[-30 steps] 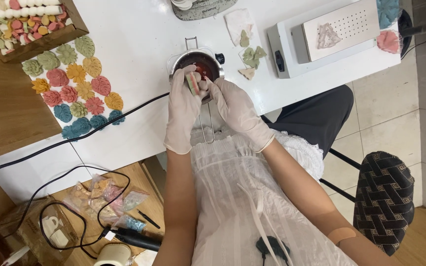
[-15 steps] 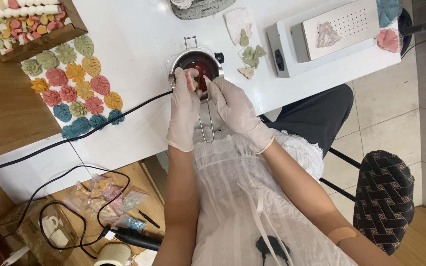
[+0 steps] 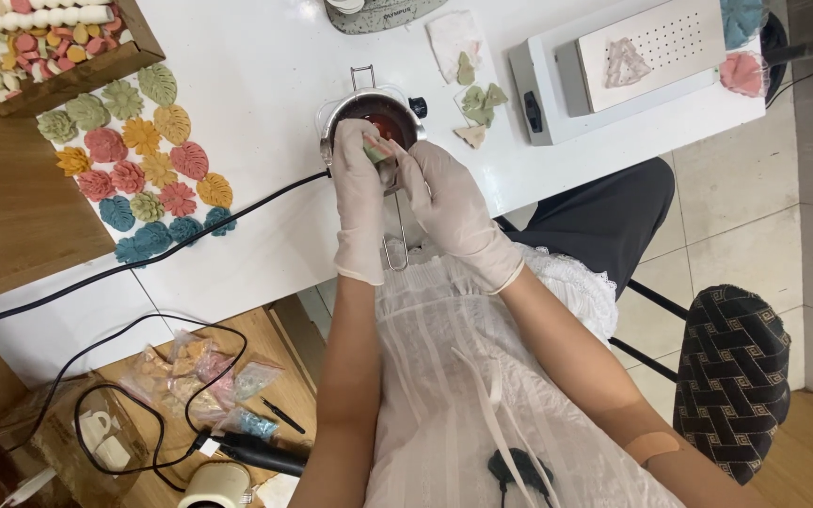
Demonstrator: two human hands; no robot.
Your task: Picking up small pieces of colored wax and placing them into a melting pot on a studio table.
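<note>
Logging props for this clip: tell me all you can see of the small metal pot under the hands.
The small metal pot is round and shiny, steel by its look, and holds dark red liquid. A wire loop juts from its far rim, a long wire handle runs toward the person, and a black knob sits on its right side. It stands upright on the white table. The gloved left hand and right hand cover its near rim.

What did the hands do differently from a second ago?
The left hand slid up the table, bringing its small pink and green piece further over the pot of red liquid. The right hand kept its fingertips at that piece. The pot, the colourful leaf shapes and the white machine stayed put.
</note>
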